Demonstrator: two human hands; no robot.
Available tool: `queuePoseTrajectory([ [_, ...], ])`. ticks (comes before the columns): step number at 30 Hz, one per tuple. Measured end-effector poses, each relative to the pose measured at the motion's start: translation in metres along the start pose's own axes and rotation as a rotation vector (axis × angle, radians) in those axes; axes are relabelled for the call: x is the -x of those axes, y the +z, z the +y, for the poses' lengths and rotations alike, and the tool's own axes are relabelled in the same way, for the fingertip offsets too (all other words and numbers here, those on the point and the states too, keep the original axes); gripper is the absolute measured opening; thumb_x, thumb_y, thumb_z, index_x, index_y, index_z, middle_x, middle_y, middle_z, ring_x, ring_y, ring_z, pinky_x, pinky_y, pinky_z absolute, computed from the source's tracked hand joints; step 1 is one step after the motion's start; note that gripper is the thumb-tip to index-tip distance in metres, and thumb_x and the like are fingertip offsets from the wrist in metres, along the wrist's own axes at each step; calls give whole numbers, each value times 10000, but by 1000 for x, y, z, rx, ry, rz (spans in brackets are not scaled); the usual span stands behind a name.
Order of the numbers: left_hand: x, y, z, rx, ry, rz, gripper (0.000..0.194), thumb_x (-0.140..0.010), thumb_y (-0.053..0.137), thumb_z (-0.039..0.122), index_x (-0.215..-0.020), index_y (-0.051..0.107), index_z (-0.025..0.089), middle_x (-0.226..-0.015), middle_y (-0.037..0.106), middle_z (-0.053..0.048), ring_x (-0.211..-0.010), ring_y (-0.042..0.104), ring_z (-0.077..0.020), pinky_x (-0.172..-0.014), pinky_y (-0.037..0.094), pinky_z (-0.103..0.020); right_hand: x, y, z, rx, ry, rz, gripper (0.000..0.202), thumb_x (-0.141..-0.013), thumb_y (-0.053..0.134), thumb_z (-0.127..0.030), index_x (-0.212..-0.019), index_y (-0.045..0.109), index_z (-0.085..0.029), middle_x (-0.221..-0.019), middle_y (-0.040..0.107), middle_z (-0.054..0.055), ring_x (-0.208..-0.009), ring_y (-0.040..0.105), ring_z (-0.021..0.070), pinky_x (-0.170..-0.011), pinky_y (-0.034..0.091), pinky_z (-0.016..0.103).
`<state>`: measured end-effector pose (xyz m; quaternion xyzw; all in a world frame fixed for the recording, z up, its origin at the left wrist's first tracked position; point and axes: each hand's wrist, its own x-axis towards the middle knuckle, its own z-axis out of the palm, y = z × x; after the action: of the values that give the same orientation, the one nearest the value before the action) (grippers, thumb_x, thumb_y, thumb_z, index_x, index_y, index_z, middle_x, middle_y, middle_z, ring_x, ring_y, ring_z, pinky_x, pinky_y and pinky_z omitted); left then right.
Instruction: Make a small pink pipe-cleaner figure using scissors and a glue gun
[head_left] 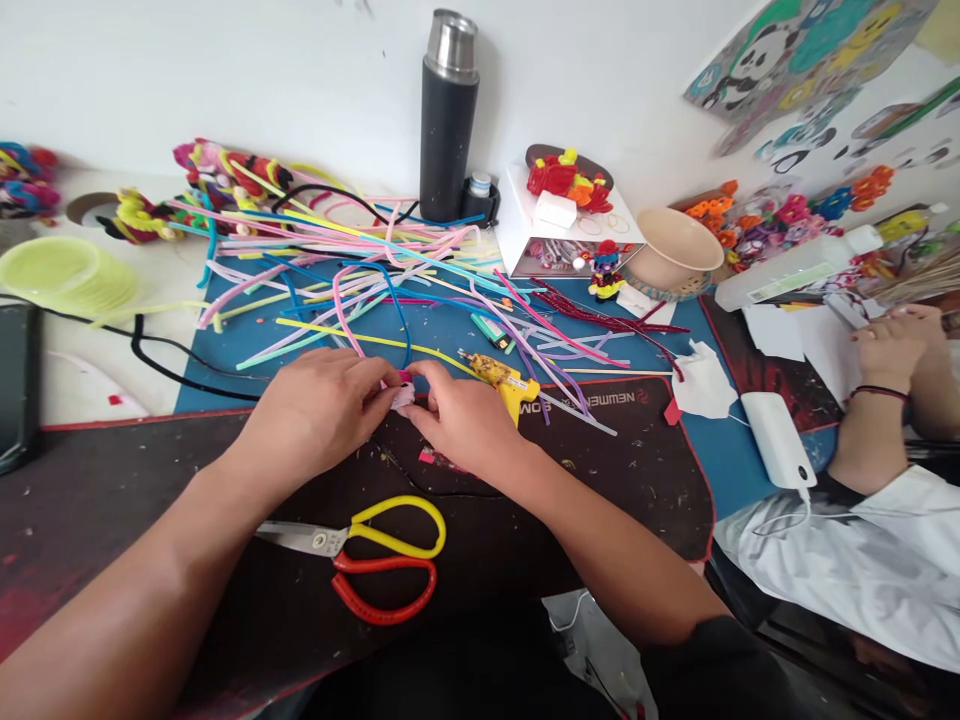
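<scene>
Between my two hands is a small pink and pale lilac pipe-cleaner piece. My left hand pinches its left side with thumb and fingertips, and my right hand closes on its right side. Pink and blue pipe cleaners rise just behind the fingers. Right of my right hand lies a yellow glue gun, partly behind that hand. Scissors with one yellow and one red handle rest on the dark mat, nearer to me than the hands. My left forearm covers their blade tips.
Loose pipe cleaners spread behind the hands. Farther back stand a black thermos and a white box. A beige bowl, a white power bank and another person's hands are at right. Yellow-green rings lie left.
</scene>
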<state>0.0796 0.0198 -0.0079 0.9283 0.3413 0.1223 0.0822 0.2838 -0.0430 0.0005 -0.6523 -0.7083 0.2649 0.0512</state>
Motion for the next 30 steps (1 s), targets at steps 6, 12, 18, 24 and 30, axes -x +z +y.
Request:
queuePoseTrajectory([
  [6,-1,0,0,-37,30,29,351,-1130,478,338,-1024,775,185,-858,790,-107,-798,744,-328,-728,505,-416,0,-1,0,-7,2,-13,455,-1150,602,-476,-1536,571,-239,-981,836,36,-925,781,244,-681,362,311],
  [12,0,-2,1,-50,43,25,404,-1146,442,347,-1034,795,187,-892,806,-123,-820,750,-333,-748,521,-435,0,-1,-1,7,-3,-12,444,-1150,598,-477,-1524,568,-239,-968,834,31,-909,785,254,-655,330,327],
  [18,1,0,1,-48,39,31,411,-1131,440,338,-1012,808,199,-918,812,-139,-846,752,-339,-755,525,-449,-1,0,0,6,-11,-12,448,-1152,592,-484,-1524,565,-236,-973,835,30,-908,786,248,-661,334,328],
  [24,1,-2,1,-102,71,37,430,-1142,404,325,-975,786,217,-876,794,-115,-804,728,-316,-735,518,-435,0,-2,-1,7,-9,-13,459,-1161,564,-500,-1535,561,-233,-989,836,31,-938,789,245,-684,366,323],
  [30,2,-6,2,-71,54,35,362,-1145,443,301,-1025,778,230,-939,812,-109,-855,745,-309,-754,511,-424,0,-2,-1,-1,-13,-8,473,-1158,571,-502,-1545,556,-231,-1003,838,42,-939,783,243,-696,385,318],
])
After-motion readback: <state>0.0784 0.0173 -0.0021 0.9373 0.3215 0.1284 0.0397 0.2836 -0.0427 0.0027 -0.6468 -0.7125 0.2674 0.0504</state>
